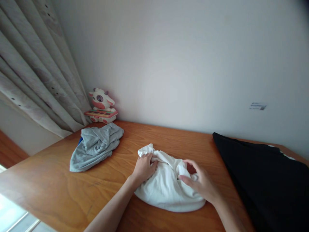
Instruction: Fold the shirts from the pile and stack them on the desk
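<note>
A crumpled white garment (pixel 166 187) lies bunched on the wooden table in front of me; what kind it is does not show. At its upper left, my left hand (pixel 145 167) has its fingers curled over the fabric, thumb against a fold. On the opposite side, my right hand (pixel 196 180) rests at the garment's edge, thumb and fingers apart in a curve around a loose fold. Part of the cloth is hidden beneath both hands.
To the left is a crumpled grey garment (pixel 98 146) with a bit of blue at its edge. A cow toy with a keyboard (pixel 101 109) stands at the back by the curtain (pixel 36 64). Black cloth (pixel 270 180) covers the table's right side. A wall (pixel 169 64) closes the back.
</note>
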Motion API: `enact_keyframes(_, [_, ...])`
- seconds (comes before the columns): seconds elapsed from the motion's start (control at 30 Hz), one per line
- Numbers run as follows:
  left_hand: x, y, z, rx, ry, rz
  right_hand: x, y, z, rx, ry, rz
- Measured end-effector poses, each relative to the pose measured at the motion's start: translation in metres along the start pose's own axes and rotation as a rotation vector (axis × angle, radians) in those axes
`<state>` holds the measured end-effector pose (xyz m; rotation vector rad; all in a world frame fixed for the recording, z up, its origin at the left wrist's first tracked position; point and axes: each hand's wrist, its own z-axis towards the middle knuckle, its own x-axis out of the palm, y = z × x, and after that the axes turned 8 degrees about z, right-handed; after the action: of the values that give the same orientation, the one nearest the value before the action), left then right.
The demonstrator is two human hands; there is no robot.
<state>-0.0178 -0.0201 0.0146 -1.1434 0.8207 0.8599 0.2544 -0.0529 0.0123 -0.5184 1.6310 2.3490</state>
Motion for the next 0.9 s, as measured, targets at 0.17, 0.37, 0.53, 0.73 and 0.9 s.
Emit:
enact_keyframes(0.17, [-0.008,0.004,0.005,-0.070,-0.228,-0.313,0.000,-0.002,0.001,-0.179,-0.028,-0.230])
enact_keyframes(0.37, [-0.034,0.004,0.012,-0.076,-0.642,-0.770,-0.010,-0.004,0.006,-0.414,-0.672,-0.386])
enact_keyframes(0.53, [-0.021,-0.018,-0.003,0.020,-0.385,-0.881,0.008,-0.002,0.002,-0.384,-0.445,-0.305])
enact_keyframes(0.73, [-0.022,-0.050,-0.037,0.584,0.236,-0.644,0.026,0.002,-0.004,-0.241,0.019,-0.274])
enact_keyframes(0.9, [-0.026,-0.023,-0.021,0.393,-0.095,-0.330,0.018,0.000,0.004,0.024,-0.190,0.085])
